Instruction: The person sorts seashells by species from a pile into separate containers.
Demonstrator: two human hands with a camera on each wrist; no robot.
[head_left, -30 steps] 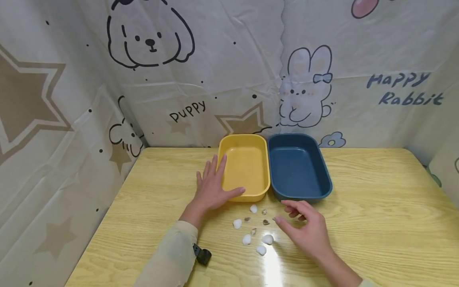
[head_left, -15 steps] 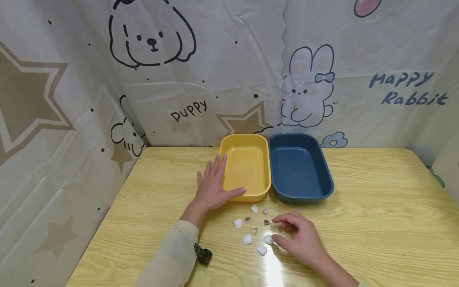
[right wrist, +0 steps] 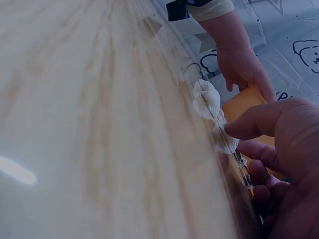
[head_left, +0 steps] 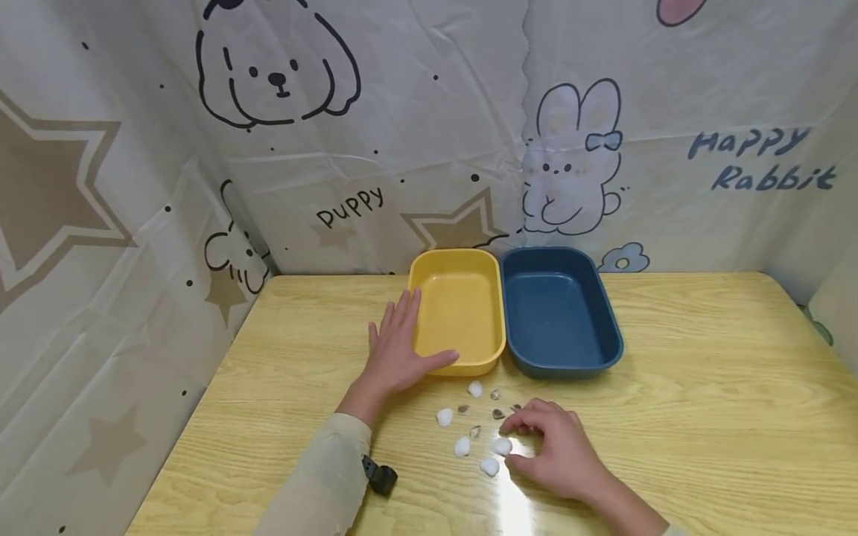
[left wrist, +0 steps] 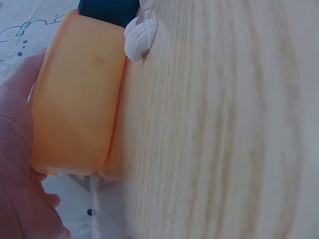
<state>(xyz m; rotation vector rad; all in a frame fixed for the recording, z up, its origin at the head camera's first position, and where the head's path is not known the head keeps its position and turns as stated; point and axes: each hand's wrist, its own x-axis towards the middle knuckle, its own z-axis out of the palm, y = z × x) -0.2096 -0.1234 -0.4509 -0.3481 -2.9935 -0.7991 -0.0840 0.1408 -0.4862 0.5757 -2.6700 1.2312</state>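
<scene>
A person's bare hands work at a wooden table [head_left: 704, 357], a white shell [head_left: 501, 447] lying between the right hand's thumb and forefinger. Take that shell as the clock's centre, with twelve toward the back wall.

The right hand [head_left: 561, 450], at three o'clock, curves its fingers with thumb and forefinger apart on either side of the shell; whether both touch it cannot be told, even from the right wrist view. The left hand [head_left: 397, 354], at ten o'clock, rests on the yellow tub [head_left: 459, 316], fingers spread at its left side and thumb laid over the near rim.

The yellow tub sits at eleven o'clock and a blue tub [head_left: 558, 316] at one, side by side. Four other white shells lie apart on the wood: one at seven o'clock, one at nine, one at ten and one at eleven, the last just short of the yellow tub. Five small brown shells [head_left: 498, 414] are scattered from ten o'clock to just past twelve.

Between eight and nine, a black device [head_left: 382, 479] shows beside the left sleeve [head_left: 322, 469]. Behind the table hangs a printed cloth [head_left: 415, 97], its rabbit [head_left: 568, 197] between twelve and one.
</scene>
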